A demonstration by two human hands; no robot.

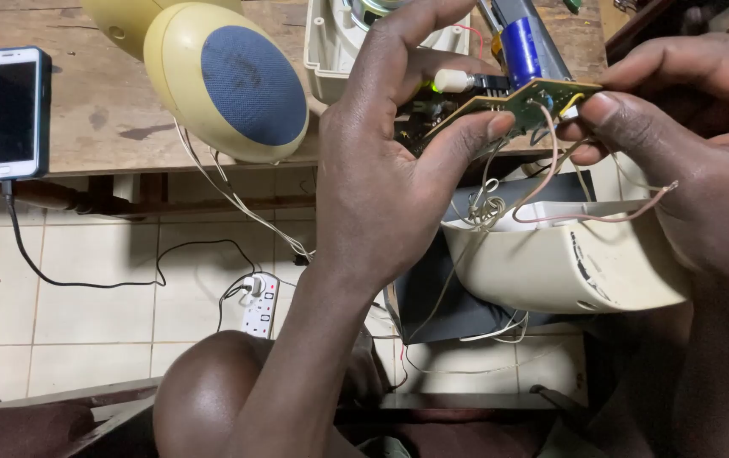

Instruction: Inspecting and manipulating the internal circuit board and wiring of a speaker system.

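Hands met above the table's [85, 127] near edge, left hand [381, 178] and right hand [678, 110] both raised, fingers pinching a green circuit board [542, 92] over a cream speaker shell [568, 263].

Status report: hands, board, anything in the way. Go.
Left hand and right hand both pinch the circuit board. Thin wires trail to the cream speaker housing below. Nothing blocks it.

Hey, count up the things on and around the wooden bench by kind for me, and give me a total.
Round cream speakers with blue grilles: 2
Opened cream speaker shells: 2
Circuit boards, held by the left hand and right hand: 1
Phones: 1
Power strips: 1
Total: 7
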